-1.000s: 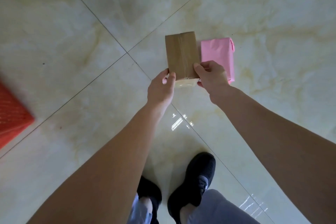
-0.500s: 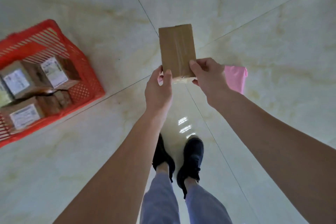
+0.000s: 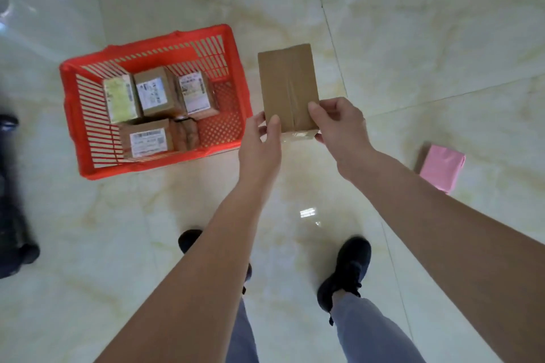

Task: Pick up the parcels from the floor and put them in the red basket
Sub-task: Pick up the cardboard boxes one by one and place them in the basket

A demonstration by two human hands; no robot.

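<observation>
The brown parcel is a flat cardboard box sealed lengthwise with clear tape. It sits just above the centre of the frame, held off the floor, with its long axis running up the frame and its broad face toward the camera. It hangs just to the right of the red basket, outside the basket's rim.

The left hand grips the lower left corner of the brown parcel: the thumb is pressed on the front face, and the fingers are wrapped behind the edge. The right hand grips the lower right corner in the same manner, thumb on the front face, fingers curled closed behind. Both hands are closed on the parcel; neither holds anything else.

The red basket stands on the floor in the upper left of the frame. It has slotted walls and a perforated base. Inside it lie several labelled boxes: three in a row toward the far wall and one nearer, beside a dark wrapped item whose detail cannot be made out.

A pink parcel lies on the floor at the right edge of the frame, well apart from the basket and partly hidden behind the right forearm.

The floor is glossy pale marble-pattern tile. Two black shoes and grey trouser legs show at the bottom centre. A blurred dark object occupies the left edge.
</observation>
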